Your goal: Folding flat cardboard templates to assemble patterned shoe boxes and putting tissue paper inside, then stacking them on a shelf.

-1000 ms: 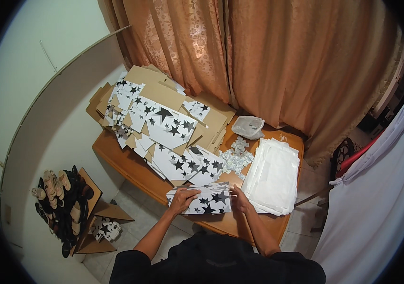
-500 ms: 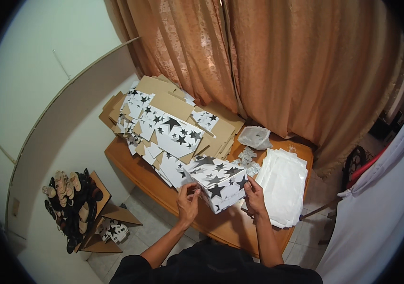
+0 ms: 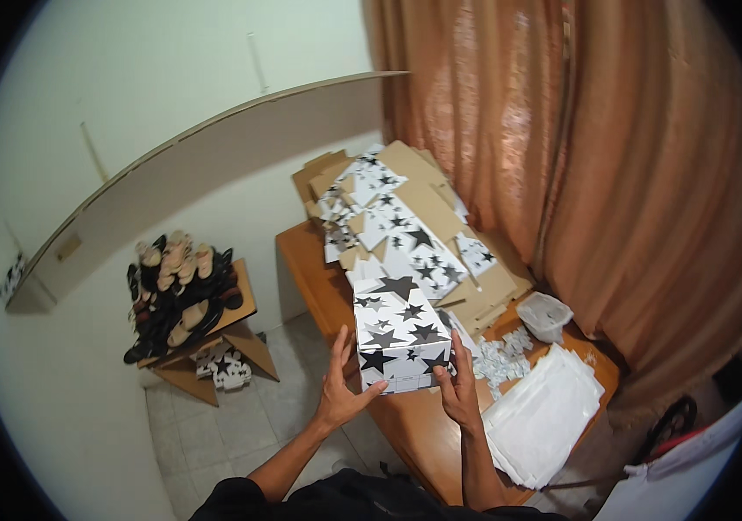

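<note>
Holding star-printed box (image 3: 400, 334) between both hands: left hand (image 3: 341, 392) cupping side, right hand (image 3: 458, 389) gripping end, above wooden table (image 3: 319, 278).

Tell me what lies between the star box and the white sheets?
In the head view, a heap of small white packets lies between the box and the sheets.

Single head-worn fisheye view, looking steeply down and forward from above the person's own forearms. Wooden table (image 3: 414, 425) sits near, at centre; wall (image 3: 171, 95) curves along the left rim, curtain (image 3: 632, 174) fills the right. Floor (image 3: 241, 425) shows lower left. Straight edges bend outward. No second view to overlap.
</note>
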